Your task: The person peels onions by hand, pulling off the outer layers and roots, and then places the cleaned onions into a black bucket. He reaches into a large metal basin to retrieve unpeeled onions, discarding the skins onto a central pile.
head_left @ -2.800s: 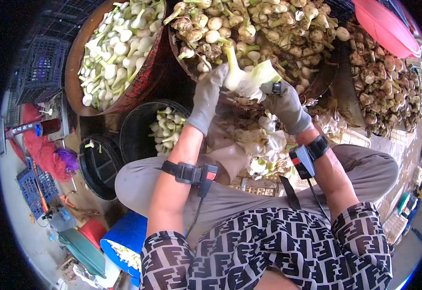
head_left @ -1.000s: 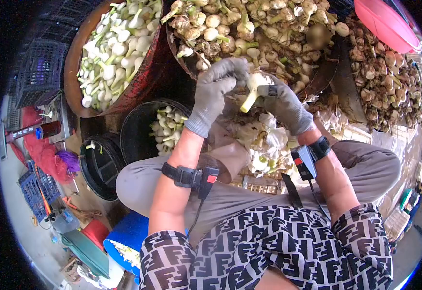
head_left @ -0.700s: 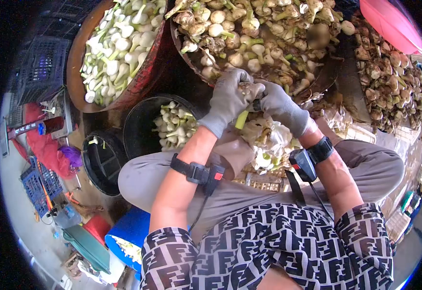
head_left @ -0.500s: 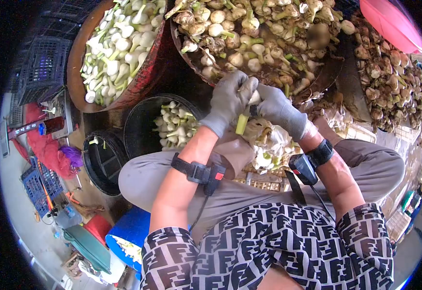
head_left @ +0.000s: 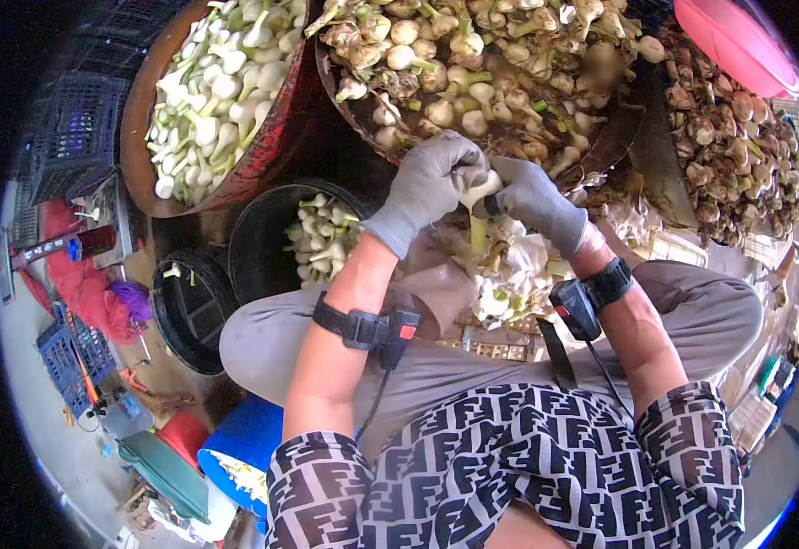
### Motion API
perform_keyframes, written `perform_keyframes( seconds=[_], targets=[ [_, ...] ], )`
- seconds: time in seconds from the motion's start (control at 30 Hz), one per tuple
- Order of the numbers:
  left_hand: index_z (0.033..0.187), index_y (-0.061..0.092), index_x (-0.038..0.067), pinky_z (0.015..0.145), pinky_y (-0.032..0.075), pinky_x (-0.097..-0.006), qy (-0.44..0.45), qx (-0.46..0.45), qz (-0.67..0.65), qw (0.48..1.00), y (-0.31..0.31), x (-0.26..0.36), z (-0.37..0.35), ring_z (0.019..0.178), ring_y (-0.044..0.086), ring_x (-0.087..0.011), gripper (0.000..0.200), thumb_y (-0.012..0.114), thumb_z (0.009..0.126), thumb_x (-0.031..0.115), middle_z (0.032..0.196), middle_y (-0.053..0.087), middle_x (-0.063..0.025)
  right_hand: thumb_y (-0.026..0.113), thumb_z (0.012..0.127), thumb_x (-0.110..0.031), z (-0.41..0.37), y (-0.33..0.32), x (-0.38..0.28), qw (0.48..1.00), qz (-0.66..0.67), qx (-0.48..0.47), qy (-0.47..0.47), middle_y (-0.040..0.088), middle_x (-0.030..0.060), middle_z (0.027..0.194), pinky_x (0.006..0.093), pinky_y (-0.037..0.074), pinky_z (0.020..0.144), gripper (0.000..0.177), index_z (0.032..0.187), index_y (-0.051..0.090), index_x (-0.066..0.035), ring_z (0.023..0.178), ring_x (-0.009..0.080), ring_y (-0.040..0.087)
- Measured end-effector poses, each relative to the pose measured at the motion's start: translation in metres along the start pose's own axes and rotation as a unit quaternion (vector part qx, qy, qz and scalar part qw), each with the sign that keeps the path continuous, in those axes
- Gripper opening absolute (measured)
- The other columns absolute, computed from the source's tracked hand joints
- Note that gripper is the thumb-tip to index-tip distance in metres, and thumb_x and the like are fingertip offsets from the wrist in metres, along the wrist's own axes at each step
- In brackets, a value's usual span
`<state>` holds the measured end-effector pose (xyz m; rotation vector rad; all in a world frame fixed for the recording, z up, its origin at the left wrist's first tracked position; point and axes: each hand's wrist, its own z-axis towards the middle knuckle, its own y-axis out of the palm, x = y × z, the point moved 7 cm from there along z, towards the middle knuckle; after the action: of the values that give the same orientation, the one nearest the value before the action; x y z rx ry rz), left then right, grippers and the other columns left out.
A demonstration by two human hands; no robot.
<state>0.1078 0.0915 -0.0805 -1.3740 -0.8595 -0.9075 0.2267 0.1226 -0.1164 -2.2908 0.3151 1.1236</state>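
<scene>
My left hand (head_left: 431,188), in a grey glove, is closed around the top of a white garlic bulb (head_left: 480,190). The bulb's pale green stem (head_left: 479,236) points down toward my lap. On the other side my right hand (head_left: 535,203), gloved too, has its fingers closed against the same bulb. A small dark thing shows at its fingertips, too little to name. Below the hands lies a heap of papery garlic skins (head_left: 509,274). Just beyond them is a wide basin (head_left: 349,114) of unpeeled garlic in murky water.
A reddish tub (head_left: 137,169) of clean white garlic stands at the upper left. Nearer are a black bucket (head_left: 244,242) with peeled bulbs and a smaller black bucket (head_left: 169,316). Dirty garlic (head_left: 738,146) is piled at the right, under a pink basin (head_left: 734,41). A blue bucket (head_left: 226,425) stands lower left.
The garlic bulb has turned slightly between my hands, and its stem now hangs straighter down. My hands have shifted only a little; the whole view has moved slightly.
</scene>
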Motion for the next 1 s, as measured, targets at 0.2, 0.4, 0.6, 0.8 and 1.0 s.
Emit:
perform_keyframes(
  seconds=[0.2,0.4,0.6,0.8,1.0],
  targets=[
    [0.088,0.059,0.001,0.066,0.046,-0.0225,-0.104,0.163,-0.004,0.981,-0.029,-0.025,-0.008,0.072,0.056,-0.0089,0.009,0.058,0.082,0.007,0.078,0.061,-0.0028,0.069,0.060,-0.018,-0.011,-0.005,-0.017,0.989,0.143,0.012,-0.041,0.062,0.0113,0.088,0.0302,0.045,0.074,0.049,0.105,0.057,-0.001,0.082,0.0208,0.059],
    [0.094,0.061,0.004,0.068,0.047,-0.0235,-0.005,0.077,-0.105,0.992,-0.009,0.001,-0.001,0.073,0.058,-0.0100,0.019,0.065,0.077,0.010,0.081,0.063,-0.0022,0.067,0.061,-0.010,-0.009,-0.009,-0.011,0.980,0.195,0.027,-0.032,0.062,0.0088,0.089,0.0283,0.045,0.076,0.049,0.108,0.055,-0.002,0.082,0.0161,0.057],
    [0.091,0.063,0.010,0.068,0.048,-0.0323,0.049,0.025,0.180,0.982,-0.004,0.025,-0.002,0.077,0.060,-0.0265,0.021,0.065,0.070,0.012,0.085,0.062,-0.0098,0.065,0.061,-0.020,-0.011,-0.019,-0.009,0.997,-0.030,0.058,0.034,0.062,0.0170,0.089,0.0343,0.046,0.076,0.044,0.101,0.056,-0.003,0.086,0.0287,0.060],
    [0.087,0.060,0.011,0.066,0.047,-0.0369,0.033,0.010,0.286,0.958,0.004,0.029,-0.004,0.078,0.058,-0.0288,0.019,0.057,0.069,0.007,0.082,0.060,-0.0101,0.059,0.063,-0.020,-0.007,-0.021,-0.019,0.969,-0.225,0.072,0.068,0.060,0.0203,0.093,0.0404,0.046,0.078,0.035,0.093,0.055,-0.002,0.091,0.0343,0.057],
    [0.085,0.058,0.009,0.066,0.046,-0.0389,-0.008,-0.020,0.312,0.950,0.009,0.023,-0.006,0.080,0.058,-0.0300,0.020,0.058,0.065,0.010,0.083,0.059,-0.0111,0.058,0.064,-0.020,-0.005,-0.014,-0.028,0.945,-0.316,0.056,0.061,0.060,0.0211,0.095,0.0400,0.046,0.080,0.035,0.093,0.055,0.000,0.093,0.0331,0.058]
  ],
)
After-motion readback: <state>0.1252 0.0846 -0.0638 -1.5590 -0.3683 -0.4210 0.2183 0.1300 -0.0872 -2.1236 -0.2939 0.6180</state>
